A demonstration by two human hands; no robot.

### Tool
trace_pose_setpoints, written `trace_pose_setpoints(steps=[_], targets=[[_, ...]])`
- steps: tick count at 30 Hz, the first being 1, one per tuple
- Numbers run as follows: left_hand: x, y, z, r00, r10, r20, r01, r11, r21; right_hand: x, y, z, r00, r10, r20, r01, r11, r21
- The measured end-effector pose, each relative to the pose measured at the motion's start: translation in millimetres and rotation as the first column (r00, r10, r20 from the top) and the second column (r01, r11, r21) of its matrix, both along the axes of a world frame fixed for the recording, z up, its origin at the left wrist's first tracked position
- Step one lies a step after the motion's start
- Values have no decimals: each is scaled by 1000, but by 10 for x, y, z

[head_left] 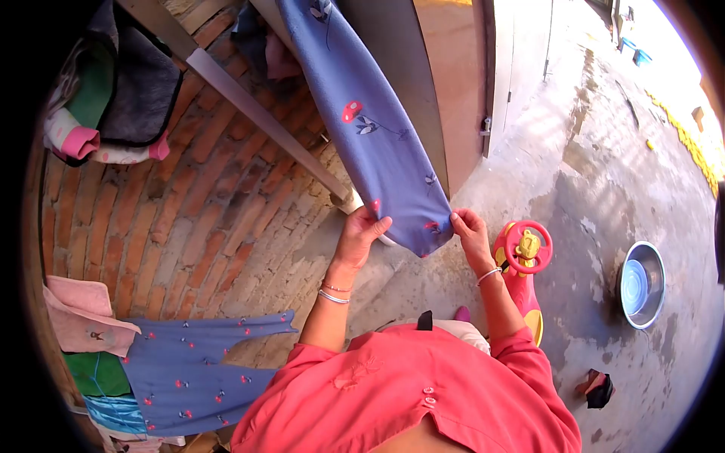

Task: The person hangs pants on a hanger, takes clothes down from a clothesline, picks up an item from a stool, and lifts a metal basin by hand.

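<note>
A long blue cloth with a red flower-like print hangs down from the top of the head view, narrow like a garment leg. Its lower end is spread between my two hands. My left hand pinches the left edge of that end between thumb and fingers. On the opposite edge, my right hand grips the corner the same way. Where the cloth hangs from is out of view. Blue trousers with a similar print hang at the lower left, apart from my hands.
A metal post slants past a brick wall on the left. Below my right hand stands a red ride-on toy. A metal basin and a dark crumpled item lie on the concrete floor. A pink towel hangs lower left.
</note>
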State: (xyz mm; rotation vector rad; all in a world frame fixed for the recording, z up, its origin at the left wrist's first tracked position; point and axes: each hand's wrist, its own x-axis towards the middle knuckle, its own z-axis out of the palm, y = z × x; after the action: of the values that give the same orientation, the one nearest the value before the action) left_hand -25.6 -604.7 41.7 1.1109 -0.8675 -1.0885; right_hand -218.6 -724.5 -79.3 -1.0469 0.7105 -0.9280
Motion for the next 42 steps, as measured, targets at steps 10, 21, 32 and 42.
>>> trace_pose_setpoints(steps=[10, 21, 32, 42], targets=[[-103, -107, -73, 996, 78, -46, -80, 996, -37, -219, 61, -14, 997, -22, 80, 18, 999, 45], [-28, -91, -201, 917, 376, 134, -358, 923, -140, -209, 174, 25, 991, 82, 107, -87, 995, 48], [-274, -45, -365, 984, 98, 146, -110, 991, 74, 20, 561, 161, 900, 402, 167, -418, 906, 73], [-366, -15, -465, 988, 13, 155, -19, 999, 35, -104, 388, 320, 842, 523, 135, -529, 848, 10]])
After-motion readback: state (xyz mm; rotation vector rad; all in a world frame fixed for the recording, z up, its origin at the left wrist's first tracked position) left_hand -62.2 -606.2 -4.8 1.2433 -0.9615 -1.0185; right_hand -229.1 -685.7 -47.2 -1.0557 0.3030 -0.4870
